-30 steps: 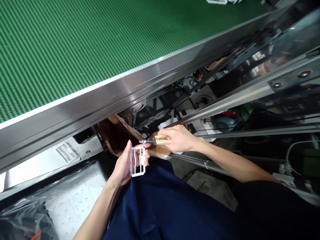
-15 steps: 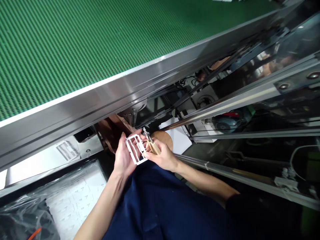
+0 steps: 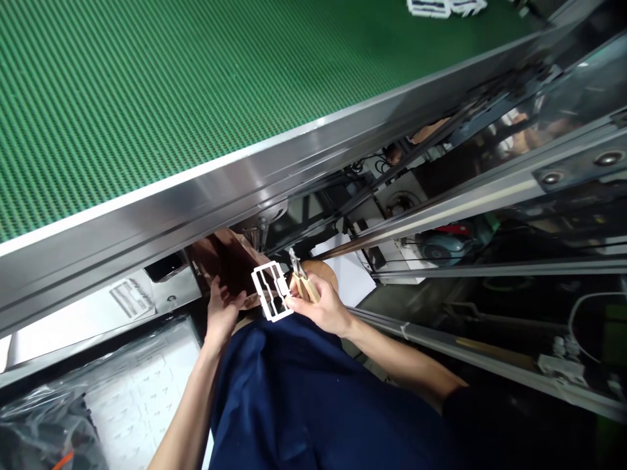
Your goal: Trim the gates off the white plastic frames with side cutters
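Note:
My right hand [image 3: 321, 308] pinches a white plastic frame [image 3: 272, 291] by its right edge and also grips small cutters with tan handles [image 3: 302, 279], their tip pointing up. My left hand [image 3: 221, 314] has its fingers curled on the edge of a brown cardboard box [image 3: 226, 264] under the conveyor, just left of the frame. Both hands work above my dark blue lap [image 3: 304, 398].
A green conveyor belt [image 3: 171, 91] with a shiny steel rail [image 3: 274, 173] runs across the top; white parts [image 3: 443, 6] lie on it far right. A clear bag of white parts [image 3: 122, 398] sits lower left. Metal rails, cables and machinery fill the right.
The white frame passed from my left hand to my right hand, which also keeps the cutters. My left hand dropped to the brown box edge.

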A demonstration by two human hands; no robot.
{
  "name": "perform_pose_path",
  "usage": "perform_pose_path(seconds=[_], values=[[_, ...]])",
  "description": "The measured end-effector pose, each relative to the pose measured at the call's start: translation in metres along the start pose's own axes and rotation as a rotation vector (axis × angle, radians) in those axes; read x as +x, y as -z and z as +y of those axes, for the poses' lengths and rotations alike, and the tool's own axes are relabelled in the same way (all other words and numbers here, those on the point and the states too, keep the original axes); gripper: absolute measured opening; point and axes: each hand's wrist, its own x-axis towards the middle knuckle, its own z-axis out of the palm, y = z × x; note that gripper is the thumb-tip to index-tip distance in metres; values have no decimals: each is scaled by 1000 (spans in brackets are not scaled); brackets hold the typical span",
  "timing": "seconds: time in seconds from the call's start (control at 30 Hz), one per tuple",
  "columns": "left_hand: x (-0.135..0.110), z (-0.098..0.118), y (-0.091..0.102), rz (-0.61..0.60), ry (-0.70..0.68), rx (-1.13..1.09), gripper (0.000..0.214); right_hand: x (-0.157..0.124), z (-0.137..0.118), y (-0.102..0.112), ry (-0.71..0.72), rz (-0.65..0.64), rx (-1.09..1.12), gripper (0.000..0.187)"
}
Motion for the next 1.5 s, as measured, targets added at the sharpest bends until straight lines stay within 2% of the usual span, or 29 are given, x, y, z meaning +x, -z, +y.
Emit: perform_pose_path(seconds=[0.1,0.2,0.4,0.5,0.67,0.83,0.93,1.13,1.2,1.33,1.5], values=[[-3,4,-2,4,-1,22,19,0,0,0,-8,-4,10,28],[-13,17,-9,-64,1,-42,24,-1,1,-1,-11,-2,8,28],[-48,65,-29,-383,69,-267,42,-3,3,-5,-7,6,37,27],[-62,81,-35,-484,119,-394,37,-5,4,-6,1,16,32,24],[-71,87,-35,-455,121,-408,21,-7,7,-7,21,0,89,22],[-70,87,-36,-407,148,-431,18,-5,13,-4,-40,-15,251,26],[-68,86,-37,-422,176,-503,17,-6,14,-5,-42,6,241,29],[-58,84,-40,-508,307,-855,35,-10,4,-16,85,-119,89,19],[-56,85,-42,-529,345,-887,38,-10,-1,-19,103,-122,80,20],[-58,89,-41,-558,329,-890,36,-9,-3,-16,99,-82,78,19],[-60,93,-37,-582,354,-925,52,-7,2,-7,76,-48,138,23]])
